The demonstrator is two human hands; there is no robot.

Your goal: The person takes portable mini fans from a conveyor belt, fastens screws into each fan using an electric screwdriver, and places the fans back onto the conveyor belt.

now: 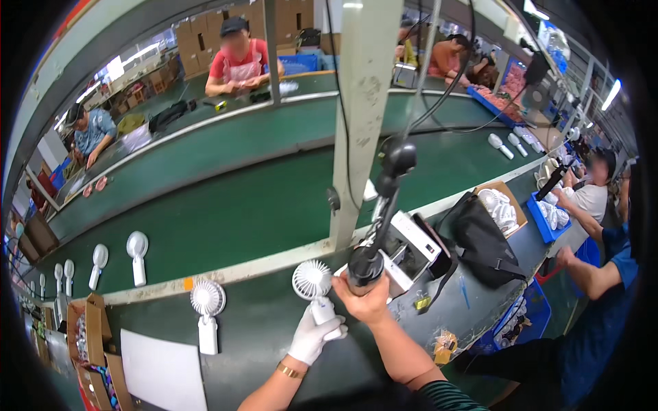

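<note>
My left hand [310, 340], in a white glove, is closed around the handle of a white handheld fan [312, 279], its round grille toward the belt. Bare and just right of the fan, my right hand [367, 303] grips a black cylindrical power screwdriver [364, 266] hanging on a suspended line. The tool's tip is hidden, so I cannot tell whether it touches the fan. Another white handheld fan [208, 301] lies on the bench to the left.
Several white fans [137, 253] rest on the green conveyor belt [253, 205]. A metal post [363, 123] rises ahead. Right of my hands are an open white box [418, 250], a black bag [483, 240] and a carton of fan parts [499, 209]. Co-workers sit across and at right.
</note>
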